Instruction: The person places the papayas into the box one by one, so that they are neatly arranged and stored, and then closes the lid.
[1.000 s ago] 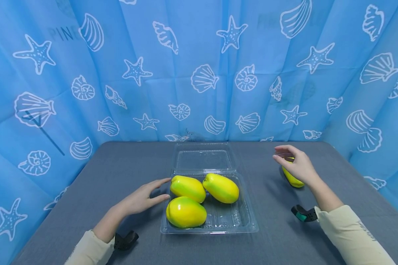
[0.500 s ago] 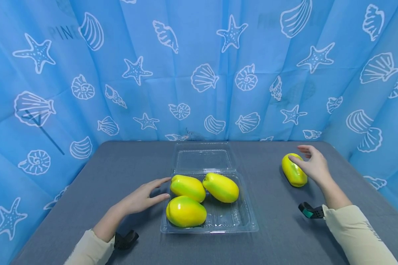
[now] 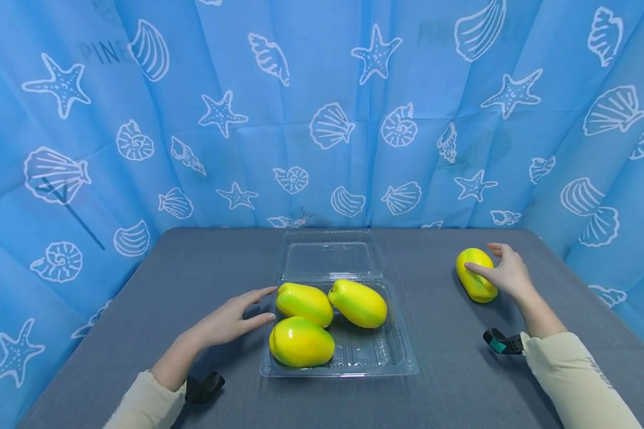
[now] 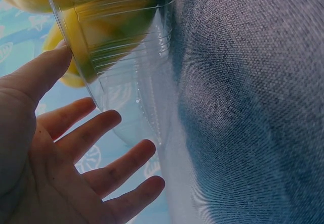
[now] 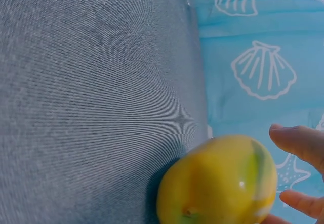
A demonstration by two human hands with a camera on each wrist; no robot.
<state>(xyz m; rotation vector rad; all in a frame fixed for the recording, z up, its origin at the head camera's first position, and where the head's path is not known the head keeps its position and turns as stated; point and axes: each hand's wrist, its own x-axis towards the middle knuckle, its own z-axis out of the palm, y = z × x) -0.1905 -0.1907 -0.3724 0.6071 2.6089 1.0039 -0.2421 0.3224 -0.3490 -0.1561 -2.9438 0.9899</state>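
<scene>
In the head view, a papaya-like yellow-green fruit lies on the grey table at the right. My right hand is spread over its right side, the thumb overlapping the fruit. From the right wrist, fingertips show beside the fruit, with a gap at the upper ones. Three similar fruits sit in a clear plastic clamshell box, two behind and one front left. Fingers extended, my left hand is at the box's left side; the left wrist view shows its thumb at the rim.
The box's clear lid lies folded back behind it on the grey table. A blue curtain with white shells and starfish hangs behind the table and along both sides. Black bands hang at the wrists.
My right hand has moved right from in front of the lone fruit, then slightly down beside it, uncovering the fruit. My left hand, the box and the fruits have stayed in place.
</scene>
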